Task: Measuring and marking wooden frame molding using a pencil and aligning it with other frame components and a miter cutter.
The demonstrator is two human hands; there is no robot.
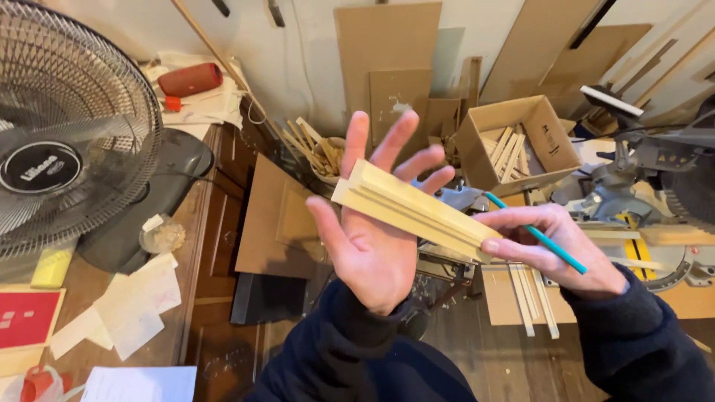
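My left hand (372,238) is raised palm-up with fingers spread, and a pale wooden moulding strip (406,208) with stepped ridges lies across its fingers. My right hand (555,249) pinches the strip's right end between thumb and fingers. The same hand also holds a teal pencil (536,232) that slants down to the right. Both sleeves are dark blue.
A black fan (71,141) stands at left on a wooden desk with papers (138,305). A cardboard box of wood strips (514,145) sits behind, a bucket of sticks (324,156) beside it. A mitre saw (655,193) is at right. Cardboard sheets lean on the wall.
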